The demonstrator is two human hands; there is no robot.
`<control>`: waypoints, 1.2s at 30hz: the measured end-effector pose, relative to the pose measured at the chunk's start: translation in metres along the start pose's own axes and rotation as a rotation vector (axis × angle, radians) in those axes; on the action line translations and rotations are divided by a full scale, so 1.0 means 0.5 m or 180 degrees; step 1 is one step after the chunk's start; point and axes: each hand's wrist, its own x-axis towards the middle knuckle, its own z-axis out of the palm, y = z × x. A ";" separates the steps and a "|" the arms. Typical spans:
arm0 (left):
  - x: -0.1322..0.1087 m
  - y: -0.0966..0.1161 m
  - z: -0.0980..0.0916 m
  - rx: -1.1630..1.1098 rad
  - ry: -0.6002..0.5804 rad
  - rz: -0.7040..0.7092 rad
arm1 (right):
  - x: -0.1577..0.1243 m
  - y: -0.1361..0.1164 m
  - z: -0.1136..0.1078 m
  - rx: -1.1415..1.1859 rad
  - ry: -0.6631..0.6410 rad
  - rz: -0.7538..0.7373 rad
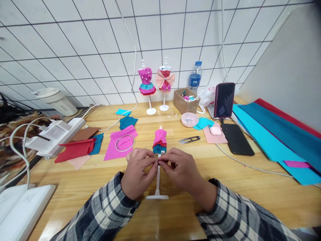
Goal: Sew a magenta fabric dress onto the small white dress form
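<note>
A small white mannequin stand (157,187) rises between my hands on the wooden table (250,187), wearing a pink, red and teal paper dress (159,140). My left hand (139,172) and my right hand (182,170) meet in front of the stand's pole, just below the dress. Fingertips of both hands are pinched together on something tiny that I cannot make out. Plaid sleeves cover both forearms.
Two dressed mannequins (146,82) (165,80) stand at the back. Thread snips (188,140), a pink bead dish (190,119), a cardboard box (187,100), a water bottle (195,77), two phones (224,99) (237,139), paper sheets (276,134) (120,142) and a power strip (54,134) surround the work spot.
</note>
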 end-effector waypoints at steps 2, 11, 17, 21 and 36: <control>-0.001 -0.001 0.001 0.0020 0.0025 0.0015 | 0.001 0.000 0.001 0.0096 -0.0020 0.0044; 0.001 -0.008 0.001 -0.0190 0.0052 -0.0035 | -0.003 -0.002 0.006 0.0231 -0.0031 0.0013; 0.005 -0.006 0.000 -0.0177 -0.0014 -0.0014 | -0.006 0.001 0.004 -0.0076 -0.0024 -0.0122; 0.005 -0.005 0.002 -0.0131 -0.0071 -0.0031 | -0.006 0.001 0.000 -0.0235 -0.0003 -0.0161; -0.001 -0.001 0.002 0.0549 -0.0114 0.0285 | 0.000 -0.007 -0.003 -0.0322 -0.0163 0.0171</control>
